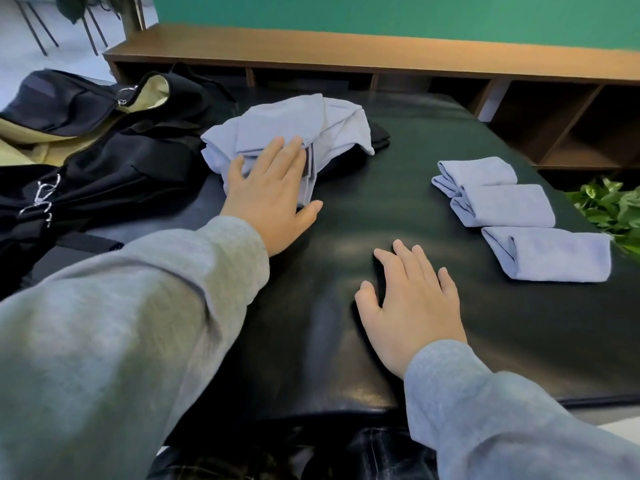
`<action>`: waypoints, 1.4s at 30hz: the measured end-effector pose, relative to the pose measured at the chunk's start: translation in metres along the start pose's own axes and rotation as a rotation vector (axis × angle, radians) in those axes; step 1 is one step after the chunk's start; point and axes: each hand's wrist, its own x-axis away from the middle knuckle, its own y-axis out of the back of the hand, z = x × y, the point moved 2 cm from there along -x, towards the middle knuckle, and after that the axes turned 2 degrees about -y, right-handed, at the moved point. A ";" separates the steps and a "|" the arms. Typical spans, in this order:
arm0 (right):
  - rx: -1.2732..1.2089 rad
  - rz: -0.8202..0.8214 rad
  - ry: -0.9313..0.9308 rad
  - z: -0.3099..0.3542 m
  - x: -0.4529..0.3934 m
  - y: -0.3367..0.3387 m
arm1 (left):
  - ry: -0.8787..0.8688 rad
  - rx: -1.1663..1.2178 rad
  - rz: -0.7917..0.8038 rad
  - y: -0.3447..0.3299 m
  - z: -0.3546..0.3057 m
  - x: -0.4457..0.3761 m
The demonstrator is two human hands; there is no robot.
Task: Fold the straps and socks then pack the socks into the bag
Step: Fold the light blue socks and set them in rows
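A loose pile of light blue socks (294, 129) lies at the back middle of the black padded table (398, 161). My left hand (270, 195) rests on the pile's near edge with straight fingers. Flat on the bare table, my right hand (412, 303) has spread fingers and holds nothing. Three folded light blue socks lie in a row at the right: the far one (481, 174), the middle one (509, 206), the near one (554, 254). The black bag (104, 161) with a beige lining lies open at the left, its straps and metal clips spread out.
A dark garment (379, 135) peeks from behind the sock pile. A low wooden shelf (381, 53) with open cubbies runs behind the table. A green leafy plant (613, 206) stands at the right edge. Chair legs (38, 29) show at the far left.
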 end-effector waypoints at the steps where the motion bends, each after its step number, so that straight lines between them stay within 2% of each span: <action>1: -0.002 -0.001 -0.002 0.000 0.000 0.000 | -0.021 -0.015 0.001 0.000 -0.002 0.005; 4: -0.004 -0.002 -0.006 0.000 0.001 0.001 | -0.072 -0.075 0.018 -0.002 -0.004 0.018; 9: -0.003 -0.003 -0.007 0.000 0.001 0.000 | -0.004 -0.051 0.058 -0.001 0.009 0.006; 16: -0.003 -0.008 0.000 -0.001 0.000 0.000 | -0.006 -0.096 0.102 -0.002 0.006 -0.017; 22: -0.008 -0.020 0.007 -0.002 0.000 0.000 | -0.038 -0.018 -0.002 0.013 -0.007 -0.005; 28: -0.025 -0.037 0.013 -0.001 0.002 0.000 | -0.128 0.150 -0.216 0.016 -0.025 0.050; 32: -0.072 -0.073 0.025 -0.002 0.003 0.000 | -0.156 0.171 -0.176 0.003 -0.036 0.092; 39: -0.254 -0.174 0.107 -0.005 0.020 0.006 | -0.063 0.216 -0.189 -0.002 -0.052 0.155; 42: -0.339 -0.276 0.177 0.001 0.040 -0.009 | -0.087 0.205 -0.235 -0.002 -0.057 0.168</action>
